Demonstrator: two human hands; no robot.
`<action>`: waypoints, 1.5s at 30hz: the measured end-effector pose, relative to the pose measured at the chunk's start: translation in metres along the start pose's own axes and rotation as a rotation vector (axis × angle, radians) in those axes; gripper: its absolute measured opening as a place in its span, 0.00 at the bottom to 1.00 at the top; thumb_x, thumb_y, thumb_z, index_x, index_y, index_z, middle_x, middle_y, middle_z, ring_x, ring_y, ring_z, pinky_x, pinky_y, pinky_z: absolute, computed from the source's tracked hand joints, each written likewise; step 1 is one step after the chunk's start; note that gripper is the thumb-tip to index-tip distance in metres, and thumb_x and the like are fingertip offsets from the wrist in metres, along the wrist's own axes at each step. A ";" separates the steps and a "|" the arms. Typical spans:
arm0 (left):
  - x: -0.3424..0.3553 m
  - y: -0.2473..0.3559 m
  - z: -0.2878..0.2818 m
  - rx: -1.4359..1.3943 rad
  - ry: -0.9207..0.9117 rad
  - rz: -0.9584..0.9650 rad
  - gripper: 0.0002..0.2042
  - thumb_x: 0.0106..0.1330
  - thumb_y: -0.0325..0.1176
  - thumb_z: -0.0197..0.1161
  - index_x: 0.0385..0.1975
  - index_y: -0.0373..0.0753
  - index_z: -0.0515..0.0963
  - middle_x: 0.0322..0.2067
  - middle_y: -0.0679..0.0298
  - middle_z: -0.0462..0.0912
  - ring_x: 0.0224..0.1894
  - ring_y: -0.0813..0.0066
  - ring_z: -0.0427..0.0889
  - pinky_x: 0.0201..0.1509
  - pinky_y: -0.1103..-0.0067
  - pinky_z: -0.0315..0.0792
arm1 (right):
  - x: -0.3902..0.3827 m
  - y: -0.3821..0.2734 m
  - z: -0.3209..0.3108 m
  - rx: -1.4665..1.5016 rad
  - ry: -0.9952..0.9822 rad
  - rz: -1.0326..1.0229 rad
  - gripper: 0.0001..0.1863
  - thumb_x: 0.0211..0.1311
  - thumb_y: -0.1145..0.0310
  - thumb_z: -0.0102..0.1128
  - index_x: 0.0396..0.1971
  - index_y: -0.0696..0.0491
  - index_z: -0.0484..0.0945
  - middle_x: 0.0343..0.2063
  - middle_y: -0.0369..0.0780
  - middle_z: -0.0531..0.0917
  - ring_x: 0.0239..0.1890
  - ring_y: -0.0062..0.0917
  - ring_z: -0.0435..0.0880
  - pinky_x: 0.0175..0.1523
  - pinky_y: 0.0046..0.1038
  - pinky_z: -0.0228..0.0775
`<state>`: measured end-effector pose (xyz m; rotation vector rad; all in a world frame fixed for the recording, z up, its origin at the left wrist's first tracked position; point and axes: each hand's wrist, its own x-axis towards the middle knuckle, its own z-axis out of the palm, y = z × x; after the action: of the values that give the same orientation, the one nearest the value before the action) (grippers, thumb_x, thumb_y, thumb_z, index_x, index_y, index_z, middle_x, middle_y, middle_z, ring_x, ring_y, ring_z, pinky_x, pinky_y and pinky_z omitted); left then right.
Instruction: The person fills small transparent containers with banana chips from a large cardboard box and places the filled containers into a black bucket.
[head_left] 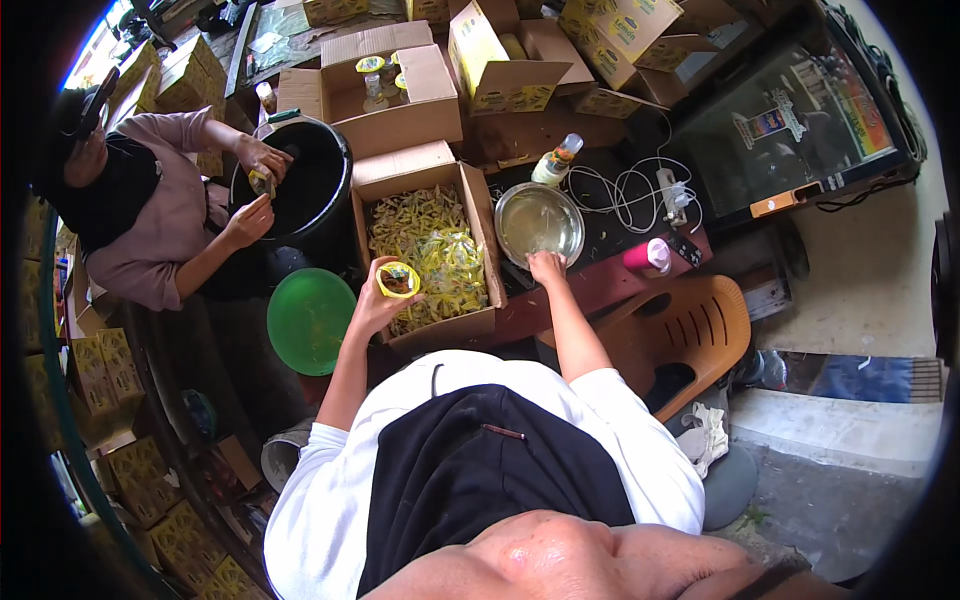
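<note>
My left hand [370,312] is closed around a small yellow-rimmed cup [399,279] with dark brown contents, its open top tilted up. The cup hangs over the near left edge of an open carton [452,331]. Small yellow and clear packets [418,222] fill that carton. At the near rim of a round metal bowl [520,252] rests my right hand [547,266], its fingers bunched and reaching just inside. What they hold, if anything, is hidden. The bowl appears to contain clear liquid. Behind it, a bottle with a clear cap [556,162] leans to the right.
On the left, a co-worker [150,190] handles a small yellow item over a black bucket [342,200]. A green round plastic piece [310,322] lies nearby. A pink bottle [645,257], white cable [612,205] and power strip [672,192] sit right, beyond an orange chair [722,315].
</note>
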<state>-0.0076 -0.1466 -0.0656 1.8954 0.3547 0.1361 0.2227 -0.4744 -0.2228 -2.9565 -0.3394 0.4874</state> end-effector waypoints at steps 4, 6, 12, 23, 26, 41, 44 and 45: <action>-0.004 -0.006 -0.002 -0.002 0.027 -0.016 0.38 0.45 0.41 0.81 0.55 0.38 0.66 0.38 0.60 0.82 0.43 0.69 0.82 0.48 0.74 0.76 | -0.028 -0.007 -0.018 0.075 0.149 -0.158 0.12 0.62 0.60 0.56 0.34 0.50 0.84 0.43 0.41 0.82 0.47 0.39 0.80 0.59 0.40 0.61; -0.005 -0.009 -0.003 -0.036 0.021 -0.055 0.38 0.46 0.37 0.81 0.56 0.39 0.65 0.40 0.63 0.80 0.44 0.75 0.80 0.50 0.77 0.75 | -0.046 -0.014 -0.026 0.558 0.531 -0.183 0.09 0.58 0.73 0.58 0.39 0.54 0.78 0.40 0.43 0.79 0.47 0.38 0.78 0.54 0.39 0.67; 0.005 -0.008 0.005 0.012 0.016 -0.022 0.38 0.46 0.37 0.80 0.57 0.39 0.65 0.40 0.63 0.79 0.45 0.76 0.79 0.51 0.77 0.75 | -0.075 0.013 0.031 0.690 0.676 0.359 0.12 0.54 0.74 0.58 0.39 0.57 0.75 0.40 0.50 0.79 0.46 0.43 0.78 0.53 0.39 0.69; 0.006 0.007 0.009 0.016 -0.023 0.011 0.42 0.45 0.43 0.81 0.57 0.37 0.62 0.44 0.57 0.79 0.48 0.66 0.79 0.54 0.72 0.73 | -0.058 -0.007 0.061 0.162 0.336 0.119 0.12 0.49 0.70 0.66 0.32 0.61 0.82 0.49 0.55 0.78 0.53 0.50 0.75 0.59 0.43 0.67; 0.004 0.021 0.007 -0.008 -0.039 0.039 0.45 0.44 0.46 0.81 0.58 0.37 0.59 0.44 0.57 0.79 0.50 0.66 0.79 0.55 0.72 0.73 | -0.054 -0.001 0.063 0.171 0.320 0.135 0.10 0.51 0.71 0.63 0.32 0.61 0.82 0.45 0.55 0.80 0.49 0.52 0.77 0.56 0.45 0.69; 0.002 0.002 0.003 -0.033 0.042 0.000 0.31 0.49 0.28 0.72 0.52 0.38 0.63 0.44 0.62 0.74 0.47 0.74 0.76 0.51 0.77 0.73 | -0.099 -0.014 -0.013 0.626 0.248 -0.087 0.09 0.50 0.73 0.68 0.34 0.53 0.83 0.31 0.43 0.81 0.33 0.33 0.82 0.41 0.33 0.74; 0.005 0.014 0.006 -0.088 0.102 0.020 0.28 0.48 0.28 0.72 0.49 0.36 0.65 0.41 0.58 0.78 0.45 0.68 0.79 0.50 0.74 0.73 | -0.109 -0.021 -0.039 0.558 0.352 -0.051 0.10 0.52 0.73 0.68 0.35 0.56 0.80 0.30 0.41 0.79 0.31 0.32 0.81 0.39 0.33 0.72; 0.006 0.019 0.005 -0.078 0.124 0.038 0.28 0.48 0.29 0.72 0.49 0.36 0.65 0.39 0.55 0.80 0.45 0.62 0.81 0.50 0.71 0.73 | -0.110 -0.023 -0.045 0.452 0.327 -0.010 0.10 0.52 0.73 0.67 0.35 0.56 0.80 0.30 0.42 0.79 0.32 0.33 0.81 0.39 0.33 0.72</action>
<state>0.0028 -0.1556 -0.0505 1.8218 0.3920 0.2895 0.1313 -0.4826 -0.1440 -2.5303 -0.1770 0.0579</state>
